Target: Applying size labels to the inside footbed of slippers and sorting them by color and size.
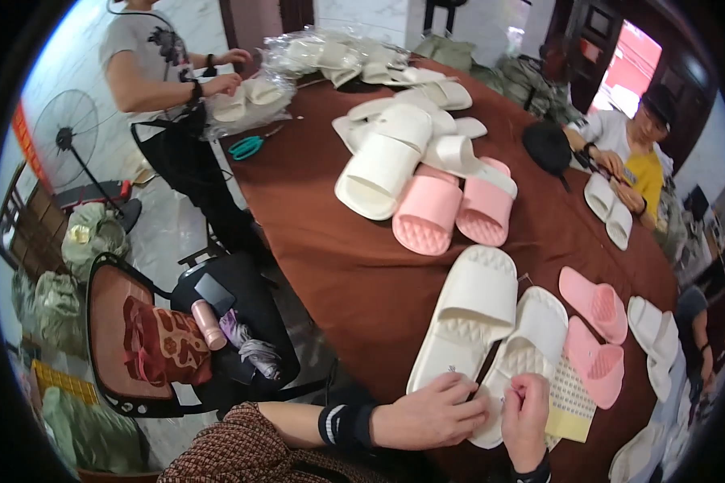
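Note:
Two large white slide slippers lie side by side before me, the left slipper [477, 302] and the right slipper [532, 342], heels toward me. My left hand [435, 412] rests over the left slipper's heel, its fingers curled against the inner edge of the right slipper's heel. Just above that right heel, my right hand [526, 414] is closed in a pinch; whatever it holds is too small to make out. Partly under my right hand's side of the table lies a pale yellow sheet of small labels [572, 398], beside the right slipper.
Pink slippers [594, 306] and white slippers [654, 334] lie to the right. A pile of white slippers [379, 173] and pink ones covers mid-table. Teal scissors [246, 147] lie at the left edge. Co-workers stand far left and sit far right. A chair [242, 322] holds a bag and bottle.

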A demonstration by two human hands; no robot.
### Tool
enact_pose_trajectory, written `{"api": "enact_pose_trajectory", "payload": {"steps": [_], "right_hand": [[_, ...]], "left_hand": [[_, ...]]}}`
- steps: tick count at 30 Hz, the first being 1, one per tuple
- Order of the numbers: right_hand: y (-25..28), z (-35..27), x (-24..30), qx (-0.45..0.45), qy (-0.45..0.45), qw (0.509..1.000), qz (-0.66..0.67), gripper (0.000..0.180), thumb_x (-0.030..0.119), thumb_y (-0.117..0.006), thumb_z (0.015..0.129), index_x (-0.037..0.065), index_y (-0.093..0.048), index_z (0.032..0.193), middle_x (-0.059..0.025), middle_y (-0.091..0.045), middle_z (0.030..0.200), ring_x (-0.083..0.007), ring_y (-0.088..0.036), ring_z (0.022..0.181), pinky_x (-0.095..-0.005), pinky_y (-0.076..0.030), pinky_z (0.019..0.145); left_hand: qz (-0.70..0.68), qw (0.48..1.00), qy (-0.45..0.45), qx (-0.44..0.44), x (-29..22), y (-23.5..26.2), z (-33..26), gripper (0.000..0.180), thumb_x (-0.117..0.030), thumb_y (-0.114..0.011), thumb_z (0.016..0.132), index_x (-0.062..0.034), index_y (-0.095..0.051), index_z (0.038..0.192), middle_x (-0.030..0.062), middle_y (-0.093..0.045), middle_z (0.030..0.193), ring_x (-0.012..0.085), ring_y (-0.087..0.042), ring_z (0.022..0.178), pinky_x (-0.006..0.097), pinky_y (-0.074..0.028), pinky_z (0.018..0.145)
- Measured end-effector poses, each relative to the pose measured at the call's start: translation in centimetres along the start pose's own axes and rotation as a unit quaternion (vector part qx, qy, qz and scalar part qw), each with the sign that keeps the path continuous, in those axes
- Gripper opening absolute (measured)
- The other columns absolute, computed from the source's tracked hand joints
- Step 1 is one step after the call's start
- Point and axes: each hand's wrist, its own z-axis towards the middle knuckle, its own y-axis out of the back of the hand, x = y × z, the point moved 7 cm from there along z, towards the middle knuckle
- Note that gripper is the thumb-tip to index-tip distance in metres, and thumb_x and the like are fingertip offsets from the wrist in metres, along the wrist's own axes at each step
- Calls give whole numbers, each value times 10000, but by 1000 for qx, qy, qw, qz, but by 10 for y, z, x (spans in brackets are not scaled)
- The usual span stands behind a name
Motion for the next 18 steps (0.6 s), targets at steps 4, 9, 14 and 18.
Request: {"api": "enact_pose_trajectory", "payload": {"steps": [4,9,14,18], "right_hand": [[-4,0,-1,3,-97,993,65,214,-55,-588,812,-20,-523,1013,-169,-521,939,-302,-526,827,-361,-459,749],[8,8,17,-2,12,1000,16,168,68,-547,935,-29,-569,1071,-169,-611,967,-277,-602,877,-351,-507,744],[8,-2,4,47,-24,999,12,248,-19,-508,904,-50,-528,1149,-232,-559,1092,-380,-540,1006,-420,-459,886],[7,-3,7,42,-14,999,18,257,-27,-496,898,-54,-525,1153,-233,-555,1090,-379,-538,1007,-422,-458,882]], "left_hand": [[-17,1000,-2,-25,2,2,-3,356,-277,-664,806,-81,-576,1089,71,-510,1147,263,-475,1080,405,-391,959],[-17,1000,10,-16,3,-2,-5,367,-278,-654,839,-77,-587,1139,58,-513,1165,261,-473,1131,414,-382,997],[-37,997,-21,-66,-3,6,2,332,-271,-655,818,-79,-577,1077,82,-521,1158,245,-476,1080,397,-376,974],[5,998,-33,-59,-10,23,6,233,-277,-676,763,-143,-600,938,32,-532,1006,234,-487,1003,400,-404,874]]}}
